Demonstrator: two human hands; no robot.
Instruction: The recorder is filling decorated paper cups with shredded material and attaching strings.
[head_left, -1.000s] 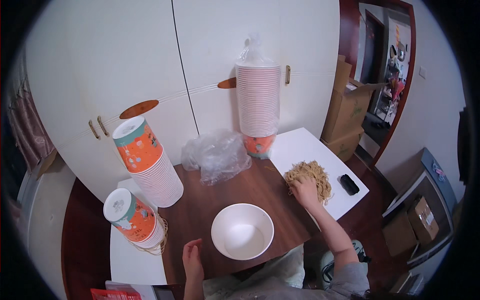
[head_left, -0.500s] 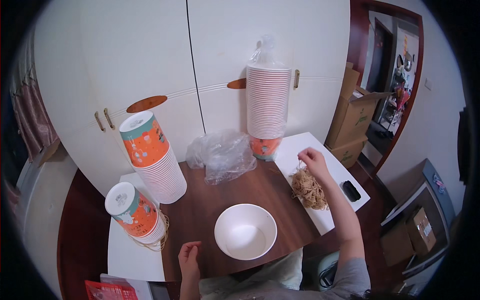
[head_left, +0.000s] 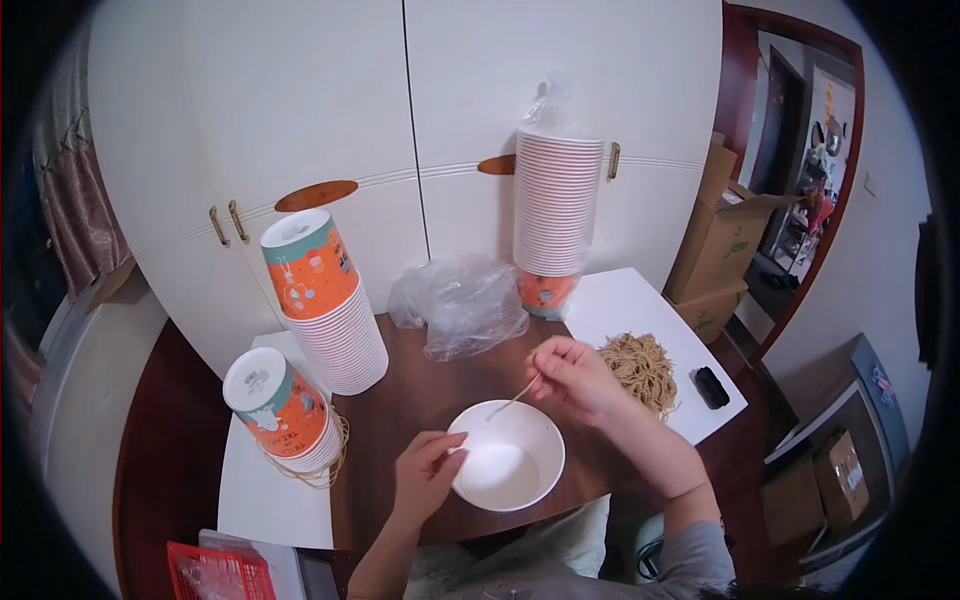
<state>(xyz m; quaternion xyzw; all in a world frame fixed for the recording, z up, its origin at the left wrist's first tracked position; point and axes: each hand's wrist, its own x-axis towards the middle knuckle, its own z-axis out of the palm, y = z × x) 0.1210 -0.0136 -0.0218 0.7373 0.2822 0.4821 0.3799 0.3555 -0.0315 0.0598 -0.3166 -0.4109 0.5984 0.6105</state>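
Note:
A white paper bucket [head_left: 507, 455], mouth up, stands on the brown tabletop in front of me. My right hand [head_left: 575, 380] pinches a thin tan rubber band [head_left: 512, 400], which hangs slanting over the bucket's far rim. My left hand [head_left: 430, 470] is at the left rim, thumb and forefinger slightly apart; whether it touches the rim, I cannot tell. A tangled heap of tan rubber bands [head_left: 640, 372] lies right of my right hand, partly hidden by my forearm. Loose bands [head_left: 343, 445] hang around the short stack of orange-and-teal paper buckets [head_left: 285, 420] at left.
Behind the short stack rises a taller upside-down bucket stack [head_left: 325, 310]. A bagged stack [head_left: 557, 205] stands at the back, beside a crumpled clear plastic bag [head_left: 460, 305]. A small black case [head_left: 712, 388] lies on the right white panel. Cardboard boxes [head_left: 715, 250] stand beyond.
My right hand has drawn a rubber band away from the heap and brought it left, over the bucket. The left hand has moved up and right to the bucket's rim. The view has shifted slightly.

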